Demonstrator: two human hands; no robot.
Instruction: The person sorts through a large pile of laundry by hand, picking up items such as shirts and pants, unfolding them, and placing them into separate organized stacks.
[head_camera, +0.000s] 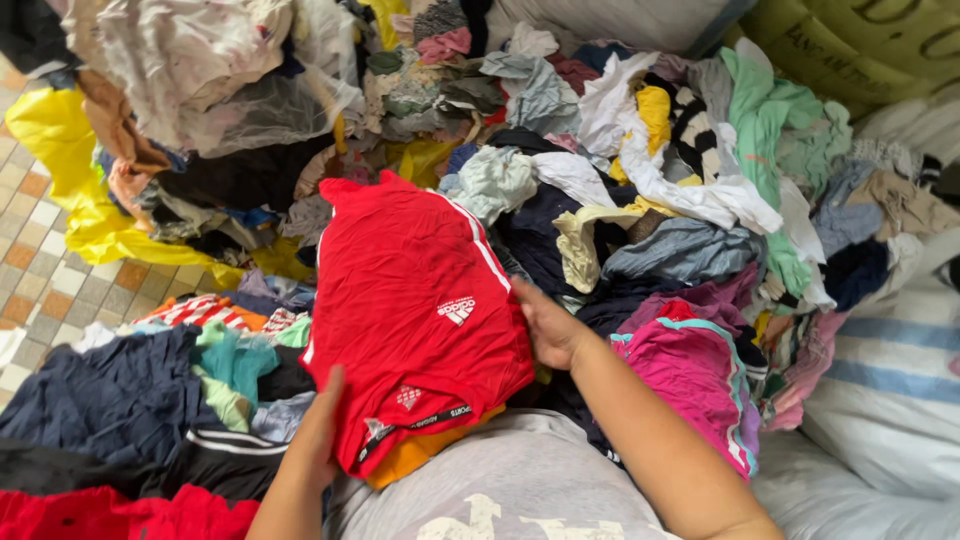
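Tiled floor (60, 290) shows only at the far left; heaped clothes (640, 180) cover the rest. I see the red shorts (410, 310) atop, my left hand (318, 430) and right hand (545, 325) gripping its edges, fingertips hidden underneath.

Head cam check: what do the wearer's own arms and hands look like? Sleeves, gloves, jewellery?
Both forearms are bare up to the frame edge, with no sleeve in view. The left hand and right hand wear no gloves; no rings, watch or bracelet are visible on the parts that show. The fingertips are hidden behind cloth. A grey top with pale lettering shows at the bottom between the arms.
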